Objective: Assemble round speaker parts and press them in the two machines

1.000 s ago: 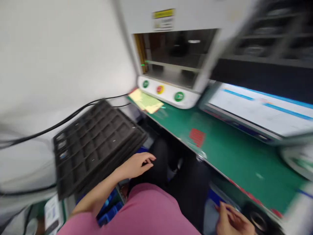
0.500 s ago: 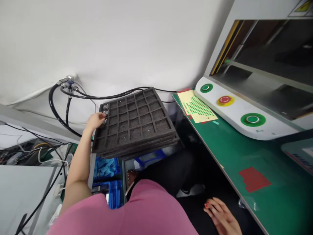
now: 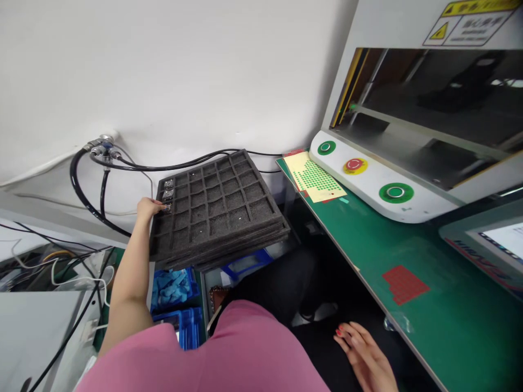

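My left hand [image 3: 150, 208] is at the left edge of a black foam tray [image 3: 214, 200] divided into square cells. Its thumb and fingers pinch a small metallic part [image 3: 166, 208] in the third cell of the left column; the fingers partly cover it. Two similar square metallic parts lie in the cells beyond it, the farthest part [image 3: 169, 184] and the middle part [image 3: 168, 194]. The tray tops a stack of like trays. Low over my lap, beside the green table, my right hand [image 3: 365, 356] holds nothing, its fingers loosely bent and apart.
To the right, a white machine has green buttons [image 3: 395, 192] and a red stop button [image 3: 354, 165] above the green table [image 3: 368, 239]. A yellow dotted sheet [image 3: 316, 177] and a red sheet [image 3: 405, 284] lie there. Black hoses [image 3: 77, 188] run along the wall. Blue bins [image 3: 190, 326] stand below the trays.
The view has swung slightly right. My left hand has drawn back a little toward the tray's left edge, uncovering the middle metallic part. My right hand stays about where it was.
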The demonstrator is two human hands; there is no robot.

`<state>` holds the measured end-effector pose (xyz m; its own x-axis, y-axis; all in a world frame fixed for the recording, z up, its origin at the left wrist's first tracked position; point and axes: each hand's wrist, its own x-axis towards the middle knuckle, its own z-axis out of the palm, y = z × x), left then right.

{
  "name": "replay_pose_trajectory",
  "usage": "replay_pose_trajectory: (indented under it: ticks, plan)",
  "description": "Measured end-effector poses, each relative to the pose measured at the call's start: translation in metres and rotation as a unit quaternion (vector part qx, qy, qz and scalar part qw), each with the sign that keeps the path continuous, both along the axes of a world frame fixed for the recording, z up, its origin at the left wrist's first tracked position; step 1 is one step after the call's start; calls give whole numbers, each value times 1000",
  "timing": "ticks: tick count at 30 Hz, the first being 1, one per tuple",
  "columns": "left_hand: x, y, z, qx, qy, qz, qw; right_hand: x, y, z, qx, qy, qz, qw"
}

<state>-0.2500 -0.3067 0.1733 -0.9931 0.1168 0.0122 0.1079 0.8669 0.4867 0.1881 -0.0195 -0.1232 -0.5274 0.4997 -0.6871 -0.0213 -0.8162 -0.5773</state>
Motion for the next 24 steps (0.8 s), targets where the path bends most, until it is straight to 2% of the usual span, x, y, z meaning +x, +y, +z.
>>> replay_pose_trajectory:
  ticks: [2, 5, 7, 10, 12, 14, 16, 18, 21, 24]
  plan:
    - [3, 6, 1, 4, 28, 53, 998, 0, -1, 2, 11, 2, 7, 1000]
    - [15, 29, -1, 34, 69, 73, 994, -6, -3, 15, 47, -7, 38, 998]
    - [34, 57, -6, 72, 84, 38, 993, -14, -5, 36, 91, -2, 73, 993]
    - [80, 113, -14, 190, 48, -89, 977, -34, -6, 81, 196, 53, 107, 973]
    - [114, 149, -19, 318, -30, -205, 925, -48, -6, 118, 286, 77, 73, 952]
    - [146, 180, -22, 384, -105, -299, 867, -60, -4, 155, 367, 74, -23, 927]
    - [170, 204, -23, 395, -152, -367, 828, -68, 0, 188, 416, 86, -131, 896]
    - [187, 220, -24, 395, -180, -425, 795, -72, 3, 215, 435, 114, -197, 871]
    - [204, 234, -22, 390, -203, -497, 748, -72, 5, 239, 437, 140, -226, 859]
    - [214, 237, -19, 381, -206, -542, 720, -71, 3, 247, 412, 153, -208, 874]
